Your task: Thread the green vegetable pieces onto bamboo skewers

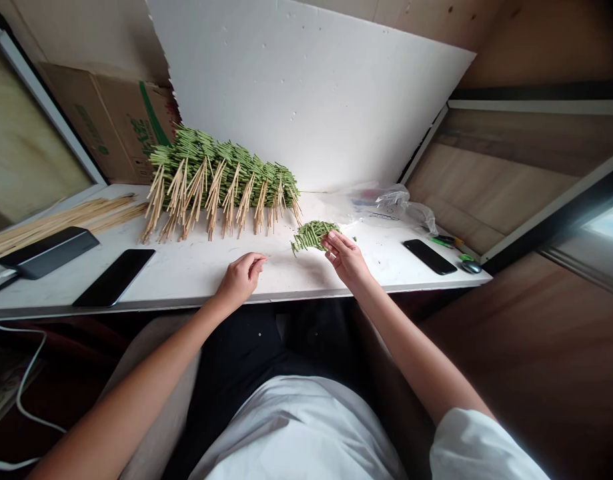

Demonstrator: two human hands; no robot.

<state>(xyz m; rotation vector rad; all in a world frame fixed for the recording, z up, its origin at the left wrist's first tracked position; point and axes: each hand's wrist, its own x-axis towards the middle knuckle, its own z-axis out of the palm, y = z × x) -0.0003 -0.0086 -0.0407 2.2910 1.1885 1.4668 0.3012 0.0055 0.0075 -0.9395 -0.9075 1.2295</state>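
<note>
Both bare hands were found above the front part of the white worktop (281, 283). The right hand (347, 259) had its fingertips closed in a pinch on the right edge of a small green bundle (311, 237), made up of many slim, short pieces. Whether a stick ran inside that bundle could not be told. The left hand (240, 280) hung to the left of the bundle, apart from it, with thumb and fingers pressed together; whether anything thin was gripped between them could not be told.

Behind and to the left lay a large green stack (221, 157) of similar pieces, with clusters of wooden sticks (213, 200) jutting from it toward the front edge. Loose sticks (76, 217) lay flat at the far left, beside a dark box-shaped device (51, 252). A large black phone (115, 278) lay near the front edge, left of the left hand. To the right of the right hand lay a smaller black phone (429, 257), with clear plastic wrap (401, 200) behind it. A dark computer mouse (471, 267) sat at the right end. A white board (306, 87) stood behind the worktop, with a cardboard box (116, 123) to its left.
</note>
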